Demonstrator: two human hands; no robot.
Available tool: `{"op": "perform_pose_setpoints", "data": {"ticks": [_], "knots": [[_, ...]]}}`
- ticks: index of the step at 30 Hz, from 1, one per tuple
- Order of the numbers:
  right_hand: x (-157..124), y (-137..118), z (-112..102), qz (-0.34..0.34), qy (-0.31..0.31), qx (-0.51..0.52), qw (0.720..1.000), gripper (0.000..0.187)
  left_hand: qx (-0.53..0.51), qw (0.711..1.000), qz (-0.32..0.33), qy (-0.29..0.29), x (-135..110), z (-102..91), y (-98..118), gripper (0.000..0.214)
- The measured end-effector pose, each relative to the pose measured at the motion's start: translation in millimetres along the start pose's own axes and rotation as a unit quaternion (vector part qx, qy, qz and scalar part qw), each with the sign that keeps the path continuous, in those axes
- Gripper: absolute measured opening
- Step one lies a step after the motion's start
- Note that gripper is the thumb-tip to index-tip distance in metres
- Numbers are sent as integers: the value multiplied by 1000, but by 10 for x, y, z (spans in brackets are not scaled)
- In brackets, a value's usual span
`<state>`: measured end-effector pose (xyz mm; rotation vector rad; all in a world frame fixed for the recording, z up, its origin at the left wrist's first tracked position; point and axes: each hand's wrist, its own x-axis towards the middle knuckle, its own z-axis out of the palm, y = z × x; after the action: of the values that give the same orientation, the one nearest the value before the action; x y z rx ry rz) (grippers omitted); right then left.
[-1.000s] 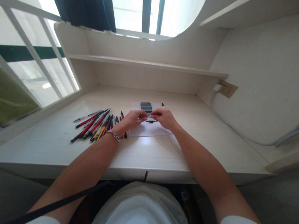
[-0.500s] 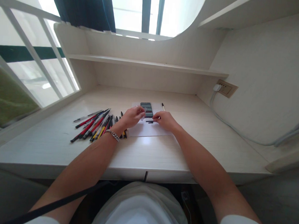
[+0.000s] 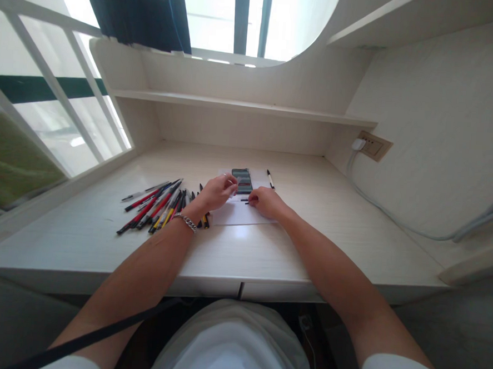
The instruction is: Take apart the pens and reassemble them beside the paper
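My left hand [image 3: 217, 191] hovers over a white sheet of paper [image 3: 236, 213] on the desk, its fingers pinched on a thin clear pen barrel [image 3: 235, 187]. My right hand [image 3: 265, 202] rests on the same sheet with curled fingers, touching small dark pen parts [image 3: 244, 200]; what it grips is hidden. A phone [image 3: 242, 180] lies on the paper just beyond both hands. A heap of red, black and yellow pens [image 3: 158, 205] lies left of my left wrist.
A single pen [image 3: 270, 178] lies right of the phone. A shelf [image 3: 243, 106] runs across the back of the desk [image 3: 80, 241]. A wall socket [image 3: 371, 145] with a plug and a grey cable [image 3: 398, 219] is at the right. A window railing [image 3: 48, 83] stands at the left.
My hands have drawn apart; the left now holds the clear barrel alone. The right hand has dropped leftward onto the paper by the small dark parts.
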<state>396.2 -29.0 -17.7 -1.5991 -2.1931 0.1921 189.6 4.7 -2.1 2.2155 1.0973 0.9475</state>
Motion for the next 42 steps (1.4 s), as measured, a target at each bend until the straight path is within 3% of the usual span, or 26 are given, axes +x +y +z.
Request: {"op": "perform_pose_setpoints", "data": {"ticks": [3, 10, 15, 27, 42], "knots": [[5, -22, -29, -8, 13, -11, 1000, 12, 33, 999, 5, -4, -13, -30, 34, 22], [5, 3, -203, 12, 139, 98, 985, 14, 72, 997, -3, -12, -39, -54, 88, 24], [-6, -16, -236, -15, 168, 118, 979, 15, 78, 997, 10, -13, -34, -8, 24, 25], [-57, -150, -269, -35, 136, 134, 981, 15, 32, 998, 19, -46, -33, 46, -11, 24], [-36, -144, -212, -34, 116, 237, 964, 13, -9, 998, 43, -54, -30, 81, -27, 26]]}}
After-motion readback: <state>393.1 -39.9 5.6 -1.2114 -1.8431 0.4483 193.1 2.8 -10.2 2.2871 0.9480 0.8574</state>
